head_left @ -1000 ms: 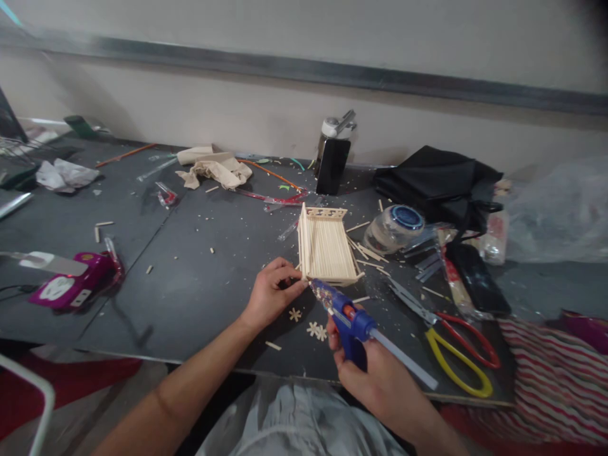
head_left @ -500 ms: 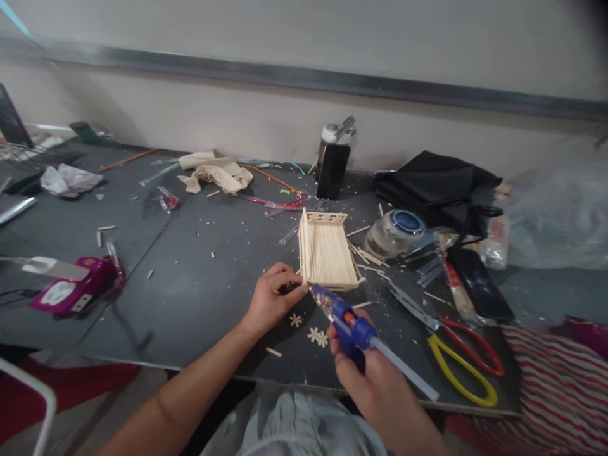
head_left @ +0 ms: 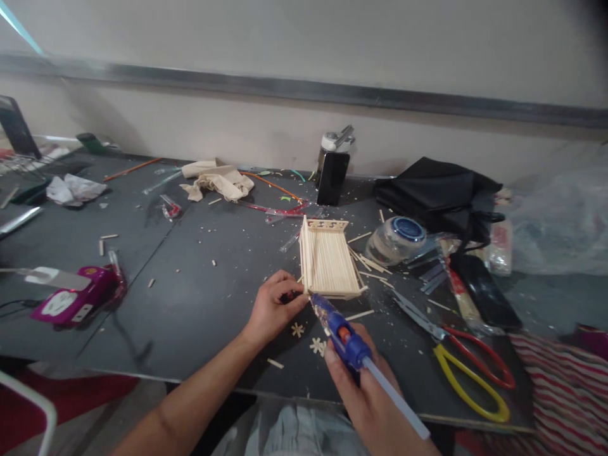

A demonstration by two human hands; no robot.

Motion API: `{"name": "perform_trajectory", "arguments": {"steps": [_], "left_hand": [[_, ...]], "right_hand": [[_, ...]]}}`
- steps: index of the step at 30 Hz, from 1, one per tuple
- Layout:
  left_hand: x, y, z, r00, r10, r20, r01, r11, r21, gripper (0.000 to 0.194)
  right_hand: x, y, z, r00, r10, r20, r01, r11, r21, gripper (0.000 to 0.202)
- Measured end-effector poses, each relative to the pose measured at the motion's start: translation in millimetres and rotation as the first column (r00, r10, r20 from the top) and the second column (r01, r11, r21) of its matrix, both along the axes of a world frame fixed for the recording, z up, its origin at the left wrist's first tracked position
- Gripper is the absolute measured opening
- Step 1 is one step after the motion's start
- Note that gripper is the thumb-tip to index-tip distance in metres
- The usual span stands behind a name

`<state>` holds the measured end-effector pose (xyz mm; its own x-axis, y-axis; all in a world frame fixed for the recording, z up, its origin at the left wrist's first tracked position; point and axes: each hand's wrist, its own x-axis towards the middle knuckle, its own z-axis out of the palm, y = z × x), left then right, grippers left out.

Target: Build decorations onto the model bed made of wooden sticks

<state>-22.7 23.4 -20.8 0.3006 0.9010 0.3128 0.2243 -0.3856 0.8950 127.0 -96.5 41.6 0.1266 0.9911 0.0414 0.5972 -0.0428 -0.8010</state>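
A small bed-shaped model made of thin wooden sticks (head_left: 332, 259) lies on the dark table. My left hand (head_left: 278, 301) is closed, thumb and fingertips pinched at its near left corner. In my right hand (head_left: 361, 380) is a blue glue gun (head_left: 349, 345), gripped by the handle, with a long clear glue stick out of its back. Its nozzle points at that same corner, very close to my left fingertips; whether it touches is too small to tell. Just below my hands lie a star-shaped stick piece (head_left: 297, 329) and other star pieces (head_left: 316, 345), partly behind the gun.
Scissors with red and yellow handles (head_left: 449, 339) lie at the right, near a clear jar with a blue lid (head_left: 394, 240) and loose sticks. A phone (head_left: 333, 179) leans against a bottle at the back. A purple power adapter (head_left: 73, 296) with cables sits left. A black bag (head_left: 432, 190) is behind.
The view has tipped slightly, so everything sits a little lower. My right hand and the glue gun's back have swung slightly left; my left hand stays at the corner.
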Motion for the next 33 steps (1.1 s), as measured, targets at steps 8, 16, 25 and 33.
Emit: {"name": "perform_trajectory", "arguments": {"steps": [8,16,25,33], "left_hand": [[0,0,-0.6,1.000,0.008,-0.013,-0.009,1.000,-0.012,0.007],[0,0,-1.9,1.000,0.011,-0.014,-0.012,1.000,-0.024,0.009],[0,-1,-1.2,1.000,0.024,-0.003,-0.024,1.000,-0.015,0.008],[0,0,-1.3,1.000,0.018,-0.021,-0.018,1.000,-0.023,0.009]], "right_hand": [[-10,-5,-6.0,1.000,-0.011,-0.008,0.011,1.000,0.016,0.019],[-13,-10,-17.5,0.997,0.003,0.077,-0.006,0.999,0.040,0.017],[-15,-9,-21.0,0.998,-0.023,0.064,0.024,1.000,-0.009,0.019],[-15,-9,-28.2,0.996,-0.034,0.087,0.037,0.999,-0.040,0.017]]}}
